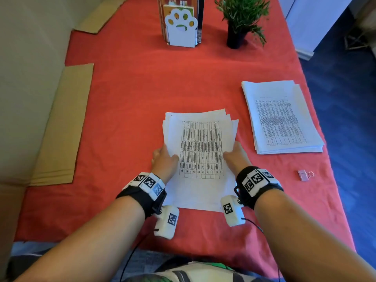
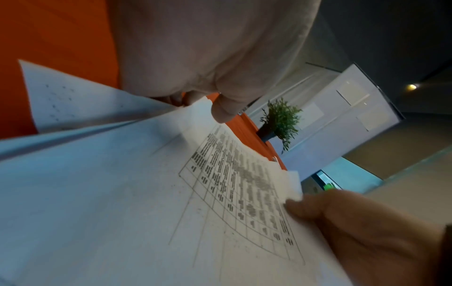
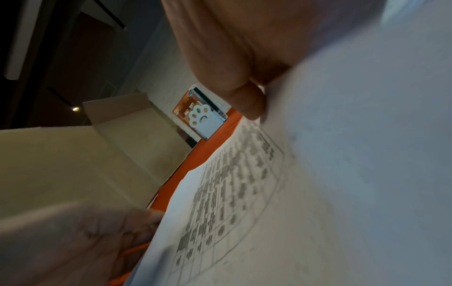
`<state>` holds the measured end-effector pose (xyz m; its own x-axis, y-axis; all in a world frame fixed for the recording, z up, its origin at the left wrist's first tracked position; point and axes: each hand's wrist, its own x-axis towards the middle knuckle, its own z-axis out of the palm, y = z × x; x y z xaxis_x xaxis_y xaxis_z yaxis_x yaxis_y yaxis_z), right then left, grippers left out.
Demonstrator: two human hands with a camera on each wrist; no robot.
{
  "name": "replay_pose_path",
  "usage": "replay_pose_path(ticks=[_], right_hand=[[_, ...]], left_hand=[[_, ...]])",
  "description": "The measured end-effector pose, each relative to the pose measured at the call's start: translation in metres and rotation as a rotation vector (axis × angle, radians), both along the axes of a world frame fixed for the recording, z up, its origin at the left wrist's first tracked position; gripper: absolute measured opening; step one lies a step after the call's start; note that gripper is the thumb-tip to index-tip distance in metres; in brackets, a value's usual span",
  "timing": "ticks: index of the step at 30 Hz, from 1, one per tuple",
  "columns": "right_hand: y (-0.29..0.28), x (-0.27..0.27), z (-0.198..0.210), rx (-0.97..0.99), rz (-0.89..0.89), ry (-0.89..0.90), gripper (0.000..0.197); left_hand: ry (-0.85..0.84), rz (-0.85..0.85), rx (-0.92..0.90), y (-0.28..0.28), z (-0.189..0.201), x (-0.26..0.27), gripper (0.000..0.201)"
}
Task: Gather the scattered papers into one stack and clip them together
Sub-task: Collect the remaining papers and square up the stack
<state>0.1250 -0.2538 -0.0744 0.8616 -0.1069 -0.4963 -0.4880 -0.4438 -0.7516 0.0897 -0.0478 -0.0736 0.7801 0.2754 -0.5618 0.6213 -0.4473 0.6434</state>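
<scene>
A loose stack of printed papers (image 1: 200,151) with fanned far corners sits in the middle of the red tablecloth (image 1: 130,94). My left hand (image 1: 163,157) grips its left edge, thumb on top, fingers under the sheets (image 2: 122,193). My right hand (image 1: 236,153) grips the right edge the same way, thumb (image 3: 247,102) on the top sheet (image 3: 269,212). The stack is lifted slightly off the cloth on the left side. A pink binder clip (image 1: 304,175) lies on the cloth to the right, apart from both hands.
A second, thicker paper stack (image 1: 280,117) lies at the right near the table edge. A paw-shaped bookend with books (image 1: 181,27) and a potted plant (image 1: 240,19) stand at the back. Flat cardboard (image 1: 59,127) lies along the left side.
</scene>
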Motion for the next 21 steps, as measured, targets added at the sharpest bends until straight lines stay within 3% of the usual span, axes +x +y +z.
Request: replay_pose_path(ticks=[3, 6, 9, 12, 13, 17, 21], right_hand=[[-0.012, -0.001, 0.008, 0.107, 0.005, -0.093, 0.037], [-0.022, 0.002, 0.032, 0.251, 0.032, -0.198, 0.042], [-0.03, 0.007, 0.062, 0.412, 0.037, -0.307, 0.046], [-0.039, 0.012, 0.09, 0.486, -0.008, -0.439, 0.045], [-0.042, 0.014, 0.098, 0.485, -0.021, -0.485, 0.043], [-0.055, 0.011, 0.117, 0.514, -0.142, -0.552, 0.041], [-0.061, -0.005, 0.108, 0.573, -0.199, -0.492, 0.038]], left_hand=[[0.004, 0.058, -0.042, 0.012, -0.003, 0.005, 0.062], [-0.019, 0.149, -0.231, 0.02, 0.007, 0.012, 0.084], [-0.178, 0.208, -0.474, 0.012, 0.037, 0.021, 0.071], [-0.432, 0.196, -0.429, -0.005, 0.075, 0.028, 0.035], [-0.515, 0.183, -0.409, -0.009, 0.084, 0.029, 0.032], [-0.707, 0.113, -0.342, -0.031, 0.105, 0.017, 0.042], [-0.728, 0.075, -0.345, -0.046, 0.099, 0.0, 0.045]])
